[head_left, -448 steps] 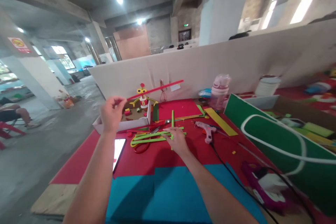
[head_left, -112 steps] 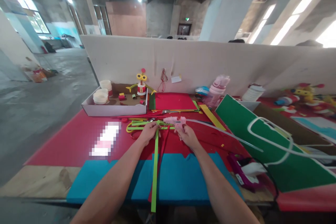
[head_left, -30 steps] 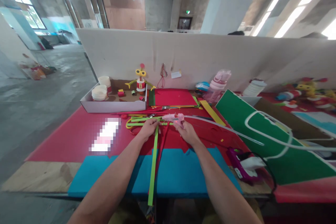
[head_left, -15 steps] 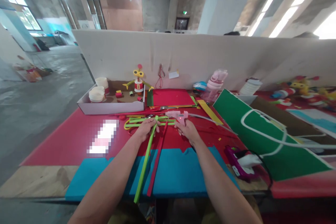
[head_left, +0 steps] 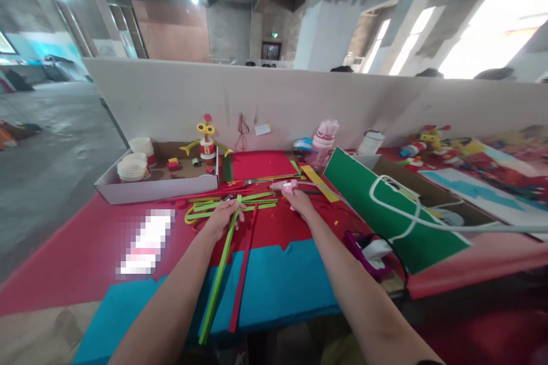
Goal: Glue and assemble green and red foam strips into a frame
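My left hand [head_left: 225, 218] is closed on a long green paper strip [head_left: 220, 284] near its top end. The strip hangs down towards me over the blue sheet [head_left: 282, 279]. Just right of it lies a red paper strip [head_left: 243, 274]. My right hand [head_left: 299, 203] is closed round the handle of a pink glue gun [head_left: 284, 185], whose nozzle points left. Most of the handle is hidden by my fingers. More green strips [head_left: 261, 198] lie across the table between and behind my hands.
A shallow box [head_left: 160, 191] with paper cups [head_left: 132, 168] and a yellow-and-red cup figure [head_left: 207, 142] stand at the back left. On the right are a green board [head_left: 363, 199], a white cable [head_left: 454, 227] and a purple power strip [head_left: 362, 256]. A pink bottle [head_left: 323, 140] stands behind.
My view has turned to the right, so things appear further left. My right hand has closed more fully round the glue gun's handle, and the gun has tilted slightly. My left hand keeps the green strip.
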Available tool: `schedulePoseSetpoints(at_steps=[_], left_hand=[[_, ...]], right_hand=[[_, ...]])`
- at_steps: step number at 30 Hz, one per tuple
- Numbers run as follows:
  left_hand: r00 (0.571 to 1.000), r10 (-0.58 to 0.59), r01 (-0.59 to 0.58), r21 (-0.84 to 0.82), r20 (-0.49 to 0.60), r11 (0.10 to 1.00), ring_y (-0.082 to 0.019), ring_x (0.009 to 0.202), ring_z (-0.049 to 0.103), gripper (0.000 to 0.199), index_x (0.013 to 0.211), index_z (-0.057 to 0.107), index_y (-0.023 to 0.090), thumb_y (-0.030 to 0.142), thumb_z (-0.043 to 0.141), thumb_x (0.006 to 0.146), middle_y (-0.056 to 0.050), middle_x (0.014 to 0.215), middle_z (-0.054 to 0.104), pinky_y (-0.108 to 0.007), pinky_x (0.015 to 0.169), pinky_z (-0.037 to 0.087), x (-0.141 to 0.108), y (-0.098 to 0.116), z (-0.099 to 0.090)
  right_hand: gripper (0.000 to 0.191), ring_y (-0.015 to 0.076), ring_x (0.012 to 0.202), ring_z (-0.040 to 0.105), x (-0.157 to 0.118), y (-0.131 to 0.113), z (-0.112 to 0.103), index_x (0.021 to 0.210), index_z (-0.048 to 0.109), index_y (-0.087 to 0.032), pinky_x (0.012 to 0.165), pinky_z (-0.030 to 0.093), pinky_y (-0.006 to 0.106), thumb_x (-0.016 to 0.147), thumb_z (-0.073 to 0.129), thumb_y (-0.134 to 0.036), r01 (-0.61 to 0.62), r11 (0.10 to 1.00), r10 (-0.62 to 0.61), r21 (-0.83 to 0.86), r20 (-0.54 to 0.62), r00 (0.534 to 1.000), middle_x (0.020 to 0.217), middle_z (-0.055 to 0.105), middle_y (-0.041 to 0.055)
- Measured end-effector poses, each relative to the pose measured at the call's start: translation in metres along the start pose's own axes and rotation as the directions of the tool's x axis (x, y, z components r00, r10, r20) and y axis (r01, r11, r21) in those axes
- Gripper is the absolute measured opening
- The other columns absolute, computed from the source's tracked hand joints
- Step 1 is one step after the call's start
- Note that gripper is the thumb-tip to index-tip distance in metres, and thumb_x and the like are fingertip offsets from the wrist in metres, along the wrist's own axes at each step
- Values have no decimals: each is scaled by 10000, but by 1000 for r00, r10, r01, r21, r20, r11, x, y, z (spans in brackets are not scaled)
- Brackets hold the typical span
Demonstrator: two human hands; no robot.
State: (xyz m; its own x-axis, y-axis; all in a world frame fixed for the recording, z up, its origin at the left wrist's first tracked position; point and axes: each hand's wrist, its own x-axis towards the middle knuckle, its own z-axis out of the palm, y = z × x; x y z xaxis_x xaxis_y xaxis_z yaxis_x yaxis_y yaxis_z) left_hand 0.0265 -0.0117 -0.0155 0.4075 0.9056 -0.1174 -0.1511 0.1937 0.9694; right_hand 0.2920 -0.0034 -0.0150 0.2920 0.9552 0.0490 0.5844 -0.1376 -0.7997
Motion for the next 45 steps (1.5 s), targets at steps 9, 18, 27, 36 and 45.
schedulePoseSetpoints(at_steps=[9, 18, 27, 36, 45], left_hand=[[1000, -9, 8, 54, 20, 999, -94, 376, 468, 324, 871, 584, 128, 441, 594, 786, -12, 546, 608, -214, 386, 387, 1, -1, -2], [1000, -11, 10, 64, 12, 998, -92, 377, 472, 319, 853, 591, 133, 443, 607, 780, -13, 536, 608, -206, 387, 384, 0, -1, -1], [1000, -7, 7, 28, 7, 1000, -94, 388, 467, 298, 850, 588, 127, 416, 607, 782, -14, 544, 605, -217, 386, 396, 0, 2, -2], [1000, -4, 4, 30, -8, 1000, -94, 379, 461, 301, 864, 594, 126, 415, 608, 780, -10, 538, 602, -217, 384, 390, -1, 2, -4], [999, 19, -19, 8, -42, 1000, -91, 374, 458, 308, 885, 556, 139, 422, 613, 777, 0, 537, 604, -211, 385, 388, -2, 4, 1]], right_hand=[[549, 189, 718, 673, 2, -15, 21, 1004, 654, -137, 661, 481, 249, 894, 346, -577, -89, 987, 89, -136, -4, 996, 826, 702, 127], [581, 328, 1052, 623, 3, -23, 9, 1138, 603, -98, 813, 466, 378, 909, 324, -553, -162, 881, 164, -445, -34, 986, 1136, 632, 255], [375, 219, 872, 660, -32, -37, 22, 873, 632, -193, 729, 448, 289, 936, 351, -433, 48, 910, -60, -411, -16, 998, 931, 690, 119], [105, 278, 930, 653, -57, -68, 67, 799, 620, -220, 729, 467, 344, 762, 620, -318, 125, 901, -34, -416, 219, 975, 947, 700, 86], [243, 167, 675, 670, -39, -46, 69, 733, 443, -212, 666, 544, 320, 717, 670, -295, -177, 756, -113, 631, 391, 913, 717, 663, -9]])
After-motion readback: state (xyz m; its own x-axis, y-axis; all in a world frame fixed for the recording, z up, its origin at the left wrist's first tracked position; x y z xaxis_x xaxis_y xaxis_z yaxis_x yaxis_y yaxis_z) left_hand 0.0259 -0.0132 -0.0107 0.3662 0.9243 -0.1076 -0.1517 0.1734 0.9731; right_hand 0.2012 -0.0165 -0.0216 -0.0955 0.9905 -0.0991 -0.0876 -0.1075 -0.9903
